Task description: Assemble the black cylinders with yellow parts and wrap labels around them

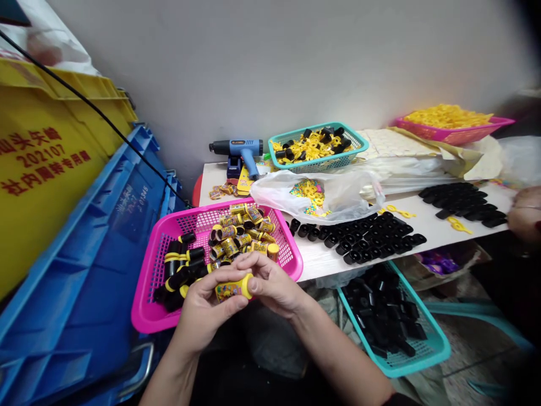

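Both my hands are around a small bottle (230, 290) with a yellow cap and a printed yellow label. My left hand (209, 304) wraps its body, while the fingers and thumb of my right hand (270, 282) press at the capped end. Below and behind them is a pink basket (146, 282). Its far right part holds several labelled bottles (230, 246) in a heap. Plain black bottles (172, 270) with yellow caps lie in its left part.
A heat gun (240, 149) stands at the back of the table. Teal baskets (359, 144), rows of black tubes (363, 237), a plastic bag (270, 189) and a pink basket of yellow pieces (452, 118) are around. Blue crates (84, 265) stand left. Another person's hand (524, 214) shows at right.
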Demonstrator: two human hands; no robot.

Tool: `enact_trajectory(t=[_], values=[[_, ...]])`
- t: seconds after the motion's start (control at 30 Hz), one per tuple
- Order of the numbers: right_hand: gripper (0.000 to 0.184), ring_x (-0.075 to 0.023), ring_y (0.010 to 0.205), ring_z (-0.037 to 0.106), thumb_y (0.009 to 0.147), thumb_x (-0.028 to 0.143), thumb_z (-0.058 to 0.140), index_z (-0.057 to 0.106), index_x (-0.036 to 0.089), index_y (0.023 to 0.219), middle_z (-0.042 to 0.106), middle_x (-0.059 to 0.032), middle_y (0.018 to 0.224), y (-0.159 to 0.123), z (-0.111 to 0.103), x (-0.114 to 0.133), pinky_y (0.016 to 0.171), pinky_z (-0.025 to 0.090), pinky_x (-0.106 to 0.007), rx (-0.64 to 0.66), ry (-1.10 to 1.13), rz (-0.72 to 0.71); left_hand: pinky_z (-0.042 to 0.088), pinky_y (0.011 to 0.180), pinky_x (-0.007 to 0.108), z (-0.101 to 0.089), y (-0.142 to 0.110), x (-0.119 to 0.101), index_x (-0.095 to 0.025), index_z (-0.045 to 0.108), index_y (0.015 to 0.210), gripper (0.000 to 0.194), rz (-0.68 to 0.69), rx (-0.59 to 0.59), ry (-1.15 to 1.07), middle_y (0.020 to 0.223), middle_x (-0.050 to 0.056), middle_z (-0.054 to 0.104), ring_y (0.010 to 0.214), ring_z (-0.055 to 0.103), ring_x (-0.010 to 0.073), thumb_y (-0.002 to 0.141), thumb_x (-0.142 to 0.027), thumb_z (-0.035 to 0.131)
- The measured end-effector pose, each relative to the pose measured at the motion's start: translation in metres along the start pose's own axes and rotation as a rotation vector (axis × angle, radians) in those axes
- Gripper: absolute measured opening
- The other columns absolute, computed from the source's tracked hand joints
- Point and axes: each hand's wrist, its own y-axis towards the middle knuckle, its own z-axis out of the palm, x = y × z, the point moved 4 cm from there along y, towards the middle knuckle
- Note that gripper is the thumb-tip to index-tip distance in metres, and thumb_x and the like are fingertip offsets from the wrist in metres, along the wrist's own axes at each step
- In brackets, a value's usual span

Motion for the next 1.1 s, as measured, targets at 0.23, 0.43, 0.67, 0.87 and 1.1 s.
enact_trajectory(t=[0.23, 0.43, 0.67, 0.87, 1.1], values=[[0.031, -0.0160, 0.097, 0.056, 0.068, 0.038, 0.080, 0.061, 0.021, 0.087, 0.058, -0.0015, 0.100, 0.000, -0.002, 0.007, 0.087, 0.044, -0.031, 0.033, -0.181, -0.066, 0.053, 0.086, 0.027, 0.001, -0.001, 0.000, -0.029, 0.075, 0.087, 0.022, 0.017, 0.066, 0.095, 0.099, 0.002, 0.076, 0.098, 0.069, 0.0205, 0.066, -0.024, 0.080], [0.028, -0.0153, 0.088, 0.058, 0.078, 0.037, 0.066, 0.060, 0.020, 0.099, 0.062, -0.0023, 0.096, 0.015, -0.036, 0.051, 0.080, 0.044, -0.029, -0.297, -0.710, -0.167, 0.049, 0.093, 0.037, -0.016, 0.056, -0.012, -0.021, 0.071, 0.100, 0.033, 0.046, -0.052, 0.528, 0.106, 0.007, 0.073, 0.100, 0.066, 0.0253, 0.072, -0.039, 0.070], [0.020, -0.0223, 0.084, 0.061, 0.084, 0.030, 0.059, 0.069, 0.017, 0.073, 0.070, -0.0070, 0.078, 0.014, -0.049, 0.078, 0.081, 0.037, -0.038, -0.086, -1.803, 0.082, 0.026, 0.109, 0.056, -0.018, 0.100, 0.027, -0.018, 0.030, 0.146, 0.079, -0.003, 0.216, 1.140, 0.154, 0.021, 0.025, 0.141, 0.024, 0.0387, 0.080, -0.050, 0.057], [0.032, -0.0310, 0.094, 0.063, 0.079, 0.044, 0.065, 0.072, 0.013, 0.085, 0.072, -0.0165, 0.087, 0.027, -0.041, 0.034, 0.089, 0.034, -0.044, 0.129, -2.158, 0.348, 0.025, 0.109, 0.057, -0.013, 0.090, 0.041, -0.026, 0.027, 0.147, 0.077, 0.070, 0.282, 1.419, 0.157, 0.018, 0.015, 0.141, 0.021, 0.0416, 0.079, -0.020, 0.062], [0.016, -0.0223, 0.087, 0.066, 0.085, 0.021, 0.060, 0.074, 0.019, 0.092, 0.073, -0.0104, 0.089, 0.043, -0.043, 0.017, 0.078, 0.042, -0.030, 0.278, -1.960, 0.247, 0.025, 0.110, 0.056, -0.022, 0.089, 0.029, -0.026, 0.045, 0.138, 0.061, 0.118, 0.288, 1.286, 0.156, 0.013, 0.017, 0.142, 0.018, 0.0407, 0.079, -0.030, 0.064]])
